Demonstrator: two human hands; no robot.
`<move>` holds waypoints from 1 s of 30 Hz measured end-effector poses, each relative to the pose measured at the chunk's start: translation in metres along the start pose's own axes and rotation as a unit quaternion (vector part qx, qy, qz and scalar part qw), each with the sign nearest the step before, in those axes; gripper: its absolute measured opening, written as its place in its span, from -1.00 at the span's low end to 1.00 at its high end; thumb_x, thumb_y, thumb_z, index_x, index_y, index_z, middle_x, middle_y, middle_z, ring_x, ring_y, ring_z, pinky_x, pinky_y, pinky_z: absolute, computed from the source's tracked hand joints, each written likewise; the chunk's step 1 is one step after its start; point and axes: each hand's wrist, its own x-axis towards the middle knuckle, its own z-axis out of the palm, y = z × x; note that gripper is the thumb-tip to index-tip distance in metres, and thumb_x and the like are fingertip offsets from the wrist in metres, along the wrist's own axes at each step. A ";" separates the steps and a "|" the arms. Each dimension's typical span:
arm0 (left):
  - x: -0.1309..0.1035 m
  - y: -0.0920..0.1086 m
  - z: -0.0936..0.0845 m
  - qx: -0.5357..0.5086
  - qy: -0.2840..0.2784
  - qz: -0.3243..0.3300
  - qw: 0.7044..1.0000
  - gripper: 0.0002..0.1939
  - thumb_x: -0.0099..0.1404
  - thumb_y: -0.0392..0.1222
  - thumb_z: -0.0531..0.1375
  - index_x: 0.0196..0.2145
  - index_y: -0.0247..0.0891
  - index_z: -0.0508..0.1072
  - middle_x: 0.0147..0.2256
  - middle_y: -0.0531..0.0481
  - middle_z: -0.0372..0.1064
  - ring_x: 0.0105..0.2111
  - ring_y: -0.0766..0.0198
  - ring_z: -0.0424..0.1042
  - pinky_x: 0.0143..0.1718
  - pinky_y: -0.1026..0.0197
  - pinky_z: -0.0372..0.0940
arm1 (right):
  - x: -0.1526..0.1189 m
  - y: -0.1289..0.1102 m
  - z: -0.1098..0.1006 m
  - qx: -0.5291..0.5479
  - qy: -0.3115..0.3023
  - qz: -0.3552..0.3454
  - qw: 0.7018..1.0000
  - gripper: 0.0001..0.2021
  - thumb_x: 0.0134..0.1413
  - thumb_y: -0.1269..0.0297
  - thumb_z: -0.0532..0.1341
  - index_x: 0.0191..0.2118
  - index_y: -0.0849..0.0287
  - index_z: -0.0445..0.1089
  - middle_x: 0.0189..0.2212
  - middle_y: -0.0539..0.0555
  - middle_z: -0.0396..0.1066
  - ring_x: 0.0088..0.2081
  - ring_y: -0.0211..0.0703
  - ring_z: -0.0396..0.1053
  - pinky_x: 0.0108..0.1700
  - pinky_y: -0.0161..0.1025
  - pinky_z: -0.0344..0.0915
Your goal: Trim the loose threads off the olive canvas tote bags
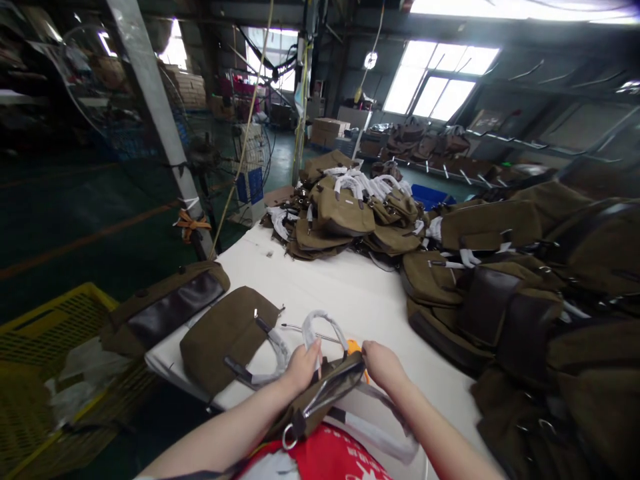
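Note:
An olive handbag point(327, 393) with a metal zipper and a ring at its near end is tilted in front of my body. My left hand point(301, 369) is closed on its side, beside a plastic-wrapped handle point(323, 320). The fingers of my right hand point(381, 363) pinch the far end of the zipped edge. Just behind that end lies an orange-handled tool point(353, 347), partly hidden by the bag. A thin metal rod point(300, 328) extends leftward near it; whether they are one tool I cannot tell. Another olive handbag point(225, 333) lies flat left of my left hand.
White-covered table point(240, 260) beneath the work. A heap of olive bags point(345, 210) lies at its far end, and a larger pile point(490, 300) rises on the right. A bag with a dark panel point(175, 300) sits at the left edge, by a yellow crate point(30, 393) and metal post point(160, 113).

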 end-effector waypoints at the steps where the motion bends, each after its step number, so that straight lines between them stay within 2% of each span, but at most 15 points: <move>1: 0.002 0.001 -0.006 -0.005 0.002 0.005 1.000 -0.30 0.18 0.53 -0.16 -0.62 -0.14 0.27 -0.69 0.04 0.25 -0.53 0.19 0.36 -0.27 0.13 0.30 | -0.008 -0.005 -0.003 0.014 0.015 -0.030 0.999 -0.75 0.13 0.48 0.02 -0.23 0.23 0.44 -0.19 0.26 0.52 -0.12 -0.05 0.46 -0.05 -0.18 0.29; 4: 0.008 0.005 -0.021 -0.009 0.001 0.015 1.000 -0.31 0.20 0.51 -0.22 -0.53 -0.15 0.29 -0.65 0.04 0.30 -0.50 0.21 0.39 -0.20 0.13 0.31 | -0.029 -0.023 -0.009 0.094 0.008 -0.174 0.980 -0.71 -0.04 0.45 0.18 -0.15 0.10 0.43 -0.07 0.08 0.48 -0.02 -0.14 0.38 0.06 -0.26 0.26; 6: 0.010 0.008 -0.027 0.000 -0.014 0.009 1.000 -0.31 0.21 0.50 -0.23 -0.50 -0.16 0.29 -0.68 0.07 0.26 -0.54 0.22 0.36 -0.25 0.14 0.31 | -0.035 -0.033 -0.008 0.150 -0.014 -0.252 0.956 -0.68 -0.09 0.40 0.26 -0.13 0.08 0.46 -0.04 0.07 0.47 0.01 -0.10 0.37 0.11 -0.20 0.27; 8: 0.008 0.014 -0.031 0.022 -0.040 0.006 0.999 -0.36 0.16 0.48 -0.06 -0.52 -0.18 0.33 -0.68 0.08 0.26 -0.55 0.23 0.34 -0.32 0.16 0.29 | -0.034 -0.040 -0.002 0.179 -0.021 -0.276 0.944 -0.81 0.02 0.31 0.26 -0.20 0.11 0.52 -0.10 0.11 0.49 -0.04 -0.05 0.39 0.08 -0.10 0.31; 10: 0.000 0.022 -0.034 0.089 -0.094 0.029 0.991 -0.47 0.06 0.36 0.20 -0.49 -0.24 0.42 -0.59 0.04 0.38 -0.47 0.21 0.38 -0.35 0.20 0.26 | -0.028 -0.046 0.004 0.182 -0.012 -0.267 0.946 -0.85 0.11 0.27 0.22 -0.31 0.13 0.55 -0.13 0.14 0.49 -0.05 -0.05 0.39 0.06 -0.09 0.33; 12: -0.009 0.031 -0.041 0.183 -0.146 0.062 0.970 -0.61 -0.02 0.12 0.34 -0.39 -0.26 0.51 -0.45 0.02 0.49 -0.40 0.19 0.42 -0.35 0.23 0.24 | -0.025 -0.051 0.007 0.174 0.012 -0.274 0.946 -0.86 0.11 0.27 0.23 -0.33 0.13 0.55 0.03 0.17 0.41 0.13 0.02 0.28 0.18 -0.03 0.26; 14: -0.016 0.039 -0.052 0.262 -0.178 0.074 0.946 -0.71 0.01 -0.07 0.33 -0.30 -0.25 0.55 -0.41 0.00 0.53 -0.40 0.19 0.44 -0.38 0.25 0.23 | -0.026 -0.055 0.004 0.158 0.041 -0.294 0.942 -0.87 0.11 0.27 0.24 -0.31 0.13 0.55 0.18 0.16 0.29 0.31 0.08 0.06 0.31 0.01 0.12; 15: -0.016 0.042 -0.060 0.298 -0.162 0.070 0.938 -0.75 0.03 -0.14 0.30 -0.30 -0.25 0.57 -0.42 -0.03 0.54 -0.41 0.18 0.45 -0.40 0.25 0.23 | -0.030 -0.057 0.001 0.148 0.053 -0.307 0.938 -0.87 0.12 0.26 0.24 -0.31 0.13 0.55 0.21 0.14 0.26 0.34 0.08 0.01 0.33 0.01 0.09; 17: -0.013 0.049 -0.082 0.381 -0.081 0.060 0.919 -0.85 0.08 -0.22 0.25 -0.38 -0.27 0.60 -0.44 -0.12 0.55 -0.43 0.15 0.47 -0.40 0.23 0.23 | -0.040 -0.061 -0.007 0.130 0.061 -0.333 0.932 -0.86 0.16 0.24 0.23 -0.31 0.12 0.52 0.16 0.11 0.33 0.26 0.02 0.15 0.34 0.01 0.08; 20: -0.001 0.066 -0.122 0.460 0.080 0.062 0.882 -0.79 0.17 -0.30 0.15 -0.40 -0.40 0.60 -0.39 -0.28 0.54 -0.36 0.07 0.48 -0.27 0.13 0.26 | -0.060 -0.066 -0.019 0.097 0.056 -0.357 0.927 -0.84 0.21 0.24 0.19 -0.34 0.13 0.48 -0.16 0.06 0.51 -0.07 -0.13 0.42 0.34 0.04 0.06; 22: 0.003 0.081 -0.144 0.462 0.130 0.091 0.873 -0.71 0.25 -0.30 0.09 -0.24 -0.47 0.59 -0.25 -0.30 0.53 -0.21 0.06 0.46 -0.11 0.09 0.25 | -0.068 -0.069 -0.024 0.083 0.059 -0.363 0.926 -0.80 0.24 0.24 0.15 -0.35 0.13 0.47 -0.35 0.03 0.52 -0.23 -0.17 0.45 0.32 0.05 0.09; 24: 0.003 0.096 -0.155 0.459 0.165 0.140 0.862 -0.68 0.30 -0.24 0.08 -0.14 -0.38 0.58 -0.18 -0.21 0.51 -0.15 0.12 0.44 -0.04 0.14 0.24 | -0.066 -0.066 -0.026 0.099 0.080 -0.374 0.919 -0.80 0.26 0.25 0.13 -0.33 0.11 0.48 -0.36 0.03 0.53 -0.25 -0.16 0.46 0.30 0.07 0.12; 26: 0.001 0.108 -0.157 0.448 0.200 0.202 0.848 -0.72 0.30 -0.19 0.11 -0.18 -0.25 0.60 -0.23 -0.12 0.52 -0.20 0.18 0.45 -0.10 0.21 0.28 | -0.050 -0.055 -0.025 0.169 0.121 -0.371 0.905 -0.80 0.27 0.22 0.12 -0.27 0.08 0.49 -0.24 0.06 0.55 -0.16 -0.14 0.47 0.27 0.04 0.18; 28: 0.001 0.113 -0.156 0.428 0.235 0.260 0.833 -0.77 0.28 -0.15 0.16 -0.25 -0.20 0.62 -0.32 -0.07 0.51 -0.28 0.21 0.46 -0.21 0.23 0.31 | -0.020 -0.033 -0.019 0.245 0.172 -0.283 0.911 -0.77 0.27 0.15 0.09 -0.20 0.07 0.47 -0.05 0.09 0.51 -0.02 -0.14 0.44 0.19 -0.09 0.28; 30: 0.005 0.111 -0.158 0.412 0.264 0.295 0.821 -0.78 0.26 -0.11 0.18 -0.30 -0.20 0.63 -0.36 -0.06 0.50 -0.33 0.22 0.45 -0.27 0.24 0.31 | 0.017 -0.002 -0.007 0.251 0.194 -0.104 0.942 -0.70 0.28 0.08 0.03 -0.10 0.07 0.43 0.05 0.08 0.45 0.04 -0.17 0.40 0.12 -0.21 0.33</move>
